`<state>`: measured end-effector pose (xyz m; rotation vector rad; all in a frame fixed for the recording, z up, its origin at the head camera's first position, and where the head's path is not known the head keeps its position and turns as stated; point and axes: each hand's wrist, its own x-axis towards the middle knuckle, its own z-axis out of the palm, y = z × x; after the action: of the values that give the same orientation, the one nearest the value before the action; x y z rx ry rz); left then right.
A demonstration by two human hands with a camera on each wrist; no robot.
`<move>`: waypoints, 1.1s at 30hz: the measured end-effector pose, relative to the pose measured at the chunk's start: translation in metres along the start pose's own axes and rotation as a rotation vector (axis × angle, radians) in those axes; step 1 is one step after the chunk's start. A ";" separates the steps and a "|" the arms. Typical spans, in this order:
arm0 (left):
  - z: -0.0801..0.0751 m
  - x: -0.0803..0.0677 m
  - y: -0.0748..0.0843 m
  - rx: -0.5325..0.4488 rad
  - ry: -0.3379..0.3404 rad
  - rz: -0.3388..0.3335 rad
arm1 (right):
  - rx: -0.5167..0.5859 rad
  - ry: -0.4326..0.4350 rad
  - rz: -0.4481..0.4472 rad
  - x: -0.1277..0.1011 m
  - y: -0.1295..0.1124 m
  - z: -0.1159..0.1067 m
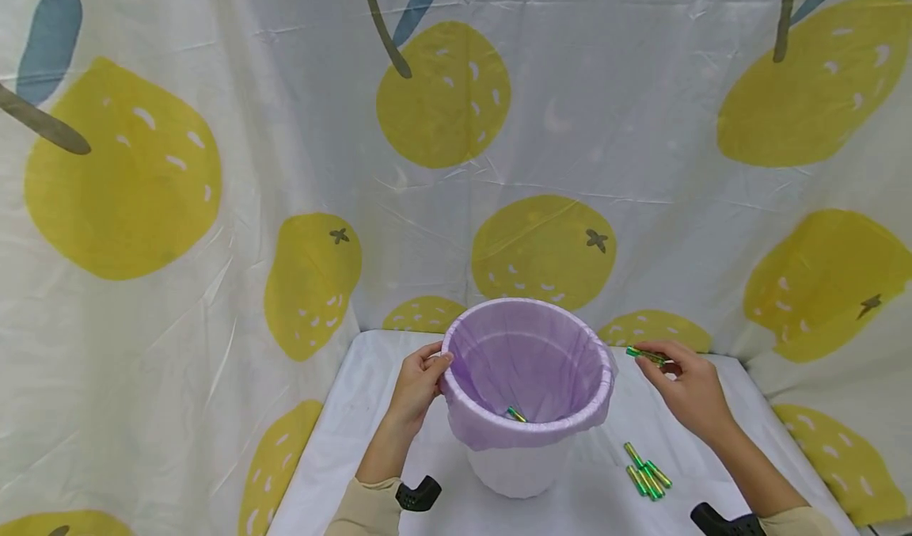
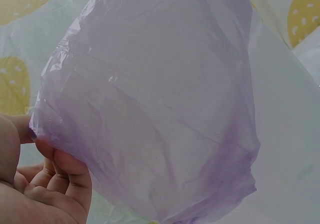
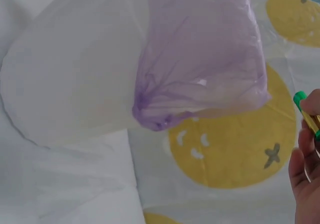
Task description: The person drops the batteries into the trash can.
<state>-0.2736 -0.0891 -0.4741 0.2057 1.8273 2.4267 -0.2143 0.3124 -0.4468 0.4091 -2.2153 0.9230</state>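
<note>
A white trash bin (image 1: 520, 469) stands upright on the table, with a purple plastic bag (image 1: 527, 354) lining it and folded over its rim. My left hand (image 1: 416, 385) pinches the bag-covered rim at the left side; the left wrist view shows its thumb and fingers on the bag's edge. To the right of the bin, about level with the rim, my right hand (image 1: 687, 389) holds a green and gold battery (image 1: 644, 355) between thumb and fingers. Inside the bin lies another battery (image 1: 516, 414), partly hidden by the front rim. Several more batteries (image 1: 647, 473) lie in a cluster on the table.
A white cloth covers the table (image 1: 435, 473). Behind and at both sides hangs a pale curtain (image 1: 606, 108) printed with yellow fruit, meeting the table's back edge close behind the bin. Black wrist devices (image 1: 419, 494) are worn on both forearms.
</note>
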 end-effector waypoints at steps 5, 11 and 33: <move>-0.001 0.000 0.001 -0.007 0.005 0.005 | 0.044 -0.020 -0.049 0.018 -0.011 0.011; -0.001 0.001 0.002 -0.016 -0.006 0.011 | 0.090 -0.077 -0.090 0.037 -0.024 0.024; -0.001 0.000 0.001 -0.020 -0.008 0.002 | 0.139 -0.213 -0.190 0.066 -0.039 0.065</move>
<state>-0.2736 -0.0899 -0.4737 0.2146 1.7993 2.4409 -0.2724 0.2367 -0.4137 0.8018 -2.2592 0.9706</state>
